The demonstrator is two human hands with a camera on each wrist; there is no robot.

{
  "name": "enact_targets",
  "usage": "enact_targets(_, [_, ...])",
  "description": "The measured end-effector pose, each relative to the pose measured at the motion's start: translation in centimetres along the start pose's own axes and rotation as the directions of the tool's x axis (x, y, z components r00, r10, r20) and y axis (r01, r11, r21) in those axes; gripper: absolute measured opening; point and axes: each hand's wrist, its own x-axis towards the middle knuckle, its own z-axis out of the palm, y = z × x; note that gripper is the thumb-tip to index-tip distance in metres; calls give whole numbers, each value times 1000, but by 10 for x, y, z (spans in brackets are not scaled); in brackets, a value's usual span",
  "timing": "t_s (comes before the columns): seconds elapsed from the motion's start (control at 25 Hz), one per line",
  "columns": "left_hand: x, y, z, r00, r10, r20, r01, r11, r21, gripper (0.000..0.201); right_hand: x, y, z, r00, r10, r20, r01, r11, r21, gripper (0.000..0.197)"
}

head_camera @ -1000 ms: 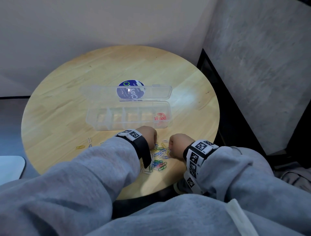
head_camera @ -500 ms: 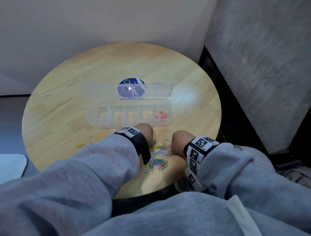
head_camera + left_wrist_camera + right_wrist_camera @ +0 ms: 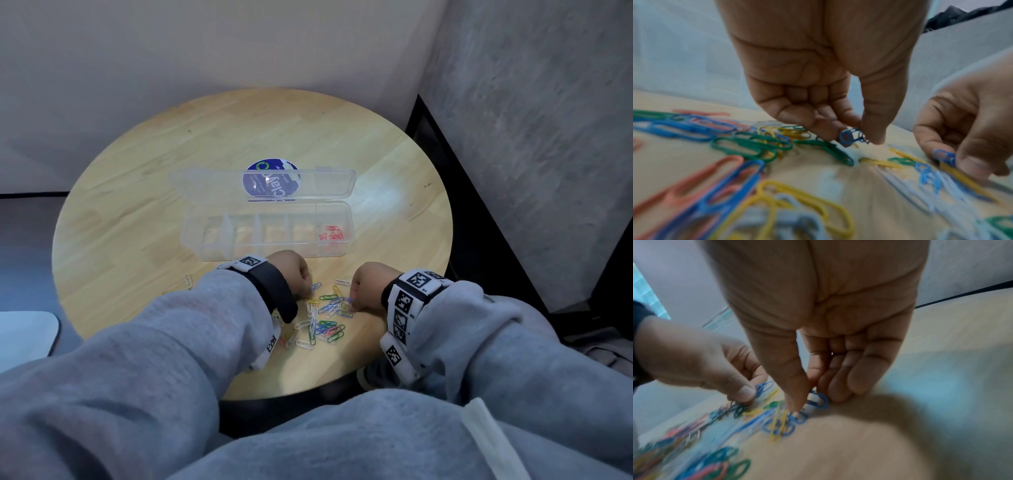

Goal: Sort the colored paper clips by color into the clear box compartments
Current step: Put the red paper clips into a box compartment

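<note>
Both hands work the loose pile of paper clips [image 3: 323, 317] near the table's [image 3: 144, 219] front edge: from the head view, left hand [image 3: 293, 272] and right hand [image 3: 368, 286] are knuckles-up, fingertips hidden. Beyond them the clear box [image 3: 270, 236] lies open, presumably so clips can drop straight in; red clips [image 3: 331, 233] fill its rightmost compartment, the others look empty.

From the left wrist, the left hand [image 3: 824, 91] pinches a blue clip [image 3: 852, 137] between thumb and curled fingers (possibly more than one; blur blocks a count).

From the right wrist, the right hand [image 3: 830, 331] closes thumb and fingertips on another blue clip [image 3: 818, 400] at the pile's edge. Whether it has lifted off the wood is unclear.
</note>
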Motion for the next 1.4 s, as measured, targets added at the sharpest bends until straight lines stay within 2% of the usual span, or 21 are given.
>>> enact_targets(0.04, [-1, -3, -2, 1000, 1, -10, -2, 998, -66, 26, -2, 2, -2, 1000, -4, 4, 4, 998, 64, 17])
enact_targets(0.08, [-4, -7, -5, 1000, 1, -14, -3, 991, -135, 27, -3, 5, -4, 1000, -15, 26, 9, 977, 214, 9])
enact_targets(0.16, [-9, -13, -11, 1000, 10, -11, -13, 960, -281, 25, -5, 11, -7, 994, -47, 95, -17, 814, 580, 19])
enact_targets(0.24, [-15, -17, -15, 1000, 27, -16, -31, 888, -459, 25, -6, 17, -9, 994, -75, 86, -18, 636, 771, 21])
enact_targets(0.36, [-26, -17, -18, 999, 40, -32, -51, 758, -650, 26, -8, 20, -11, 989, -116, 95, -21, 518, 855, 21])
enact_targets(0.44, [-31, -15, -21, 999, 31, -20, -35, 670, -742, 24, -9, 20, -10, 988, -99, 122, -64, 455, 888, 24])
enact_targets(0.6, [-35, -12, -24, 996, -10, 91, 84, 508, -857, 22, -12, 20, -8, 988, -33, 148, -124, 383, 916, 28])
enact_targets(0.68, [-37, -10, -24, 990, -52, 132, 142, 420, -896, 23, -13, 20, -9, 988, -20, 152, -140, 291, 946, 23])
enact_targets(0.72, [-36, -8, -23, 986, -79, 148, 167, 382, -909, 21, -12, 21, -9, 987, -23, 156, -144, 275, 951, 22])
enact_targets(0.76, [-34, -6, -23, 980, -112, 164, 194, 366, -910, 18, -10, 21, -9, 987, -24, 156, -141, 313, 939, 22])
enact_targets(0.8, [-32, -4, -23, 973, -149, 174, 220, 395, -892, 17, -8, 21, -8, 989, -17, 145, -126, 397, 909, 21])
enact_targets(0.84, [-29, -3, -22, 971, -182, 156, 227, 491, -841, 18, -6, 20, -7, 994, 1, 113, -96, 534, 840, 20])
enact_targets(0.92, [-21, -2, -19, 984, -163, 65, 169, 778, -605, 21, -6, 16, -7, 999, 41, 0, -33, 800, 599, 14])
enact_targets(0.96, [-20, 1, -17, 993, -116, 12, 108, 878, -466, 19, -7, 13, -6, 997, 49, -64, -12, 874, 486, 11])
enact_targets(1.04, [-18, 6, -12, 997, -44, -61, 26, 966, -258, 14, -9, 5, -3, 988, 64, -139, -12, 937, 349, 8])
enact_targets(1.12, [-15, 13, -8, 995, -28, -98, 17, 994, -106, 13, -7, 1, 1, 982, 85, -166, -33, 954, 297, 5])
enact_targets(1.16, [-12, 15, -7, 994, -32, -103, 27, 998, -56, 10, -5, 0, 3, 984, 90, -156, -44, 961, 273, 11])
enact_targets(1.24, [-7, 19, -4, 994, -32, -101, 35, 999, 26, 16, -1, -1, 5, 987, 77, -141, -46, 977, 209, 19])
enact_targets(1.4, [2, 24, 2, 995, -29, -95, 40, 993, 114, 21, 5, -2, 7, 988, 53, -143, -30, 987, 160, 10])
